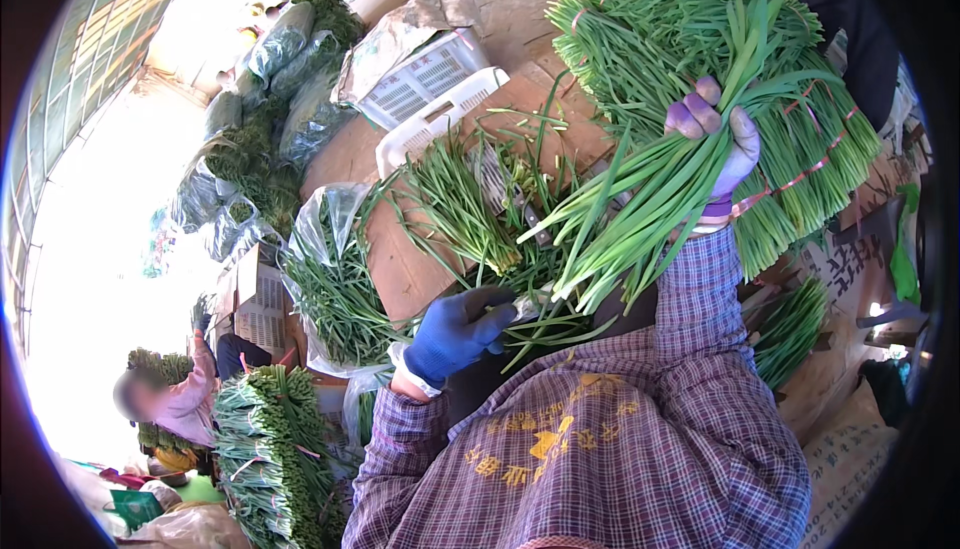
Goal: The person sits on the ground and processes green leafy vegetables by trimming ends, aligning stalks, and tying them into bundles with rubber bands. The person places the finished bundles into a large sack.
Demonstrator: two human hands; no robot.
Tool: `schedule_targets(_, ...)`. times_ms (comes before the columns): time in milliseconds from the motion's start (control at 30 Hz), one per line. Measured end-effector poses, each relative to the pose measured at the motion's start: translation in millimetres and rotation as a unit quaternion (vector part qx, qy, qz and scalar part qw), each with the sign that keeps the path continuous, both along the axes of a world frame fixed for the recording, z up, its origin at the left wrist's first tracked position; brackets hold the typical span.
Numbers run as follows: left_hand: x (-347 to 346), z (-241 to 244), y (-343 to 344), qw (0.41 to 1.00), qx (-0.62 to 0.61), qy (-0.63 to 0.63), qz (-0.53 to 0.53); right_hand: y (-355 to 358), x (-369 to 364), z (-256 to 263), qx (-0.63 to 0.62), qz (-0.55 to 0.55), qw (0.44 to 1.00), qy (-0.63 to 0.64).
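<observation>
My right hand [712,132], in a pale glove with purple fingers, grips a loose bunch of garlic chives [637,211]. Their pale cut ends point down and left over my lap. In a blue knit glove, my left hand [465,331] is low in front of me, fingers curled beside a whitish, shiny thing [531,305] and some stray chive leaves. Whether it holds anything is unclear. Beyond it, a small heap of chives [461,207] lies on cardboard, beside a knife with a dark riveted handle [531,220], partly covered by leaves.
Tied chive bundles [675,46] are stacked at the upper right. A plastic bag of chives [330,286] stands left of my hands, white plastic crates [427,76] ahead. More bundles [277,459] are piled lower left, near another person [187,406]. Filled bags [281,46] line the far left.
</observation>
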State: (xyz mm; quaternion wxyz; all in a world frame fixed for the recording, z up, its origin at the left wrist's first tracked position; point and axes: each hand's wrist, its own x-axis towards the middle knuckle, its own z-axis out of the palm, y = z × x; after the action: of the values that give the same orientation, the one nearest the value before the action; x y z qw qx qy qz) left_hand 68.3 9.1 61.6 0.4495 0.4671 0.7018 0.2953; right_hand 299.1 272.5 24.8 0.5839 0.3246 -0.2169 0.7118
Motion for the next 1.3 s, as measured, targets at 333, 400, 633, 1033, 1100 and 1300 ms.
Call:
schedule_targets(333,41,-4,29,0.967,0.051,-0.238,0.075,-2,-16,-4,0.012,0.072,0.997,0.022)
schedule_targets(400,35,-3,23,0.957,0.054,-0.279,0.059,3,-8,-2,0.031,0.119,0.992,0.035)
schedule_targets(633,-5,-33,3,0.961,-0.012,-0.275,-0.021,7,13,-9,-0.071,0.089,0.992,0.051)
schedule_targets(1033,28,-36,55,0.940,0.318,-0.121,0.033,-14,-25,-3,-0.198,0.134,0.968,-0.070)
schedule_targets(1100,31,-39,49,0.930,0.222,-0.256,0.145,-10,-27,-9,-0.168,0.153,0.971,-0.067)
schedule_targets(1300,26,-40,51,0.879,0.258,-0.373,0.145,-8,-33,-14,-0.072,0.202,0.976,-0.045)
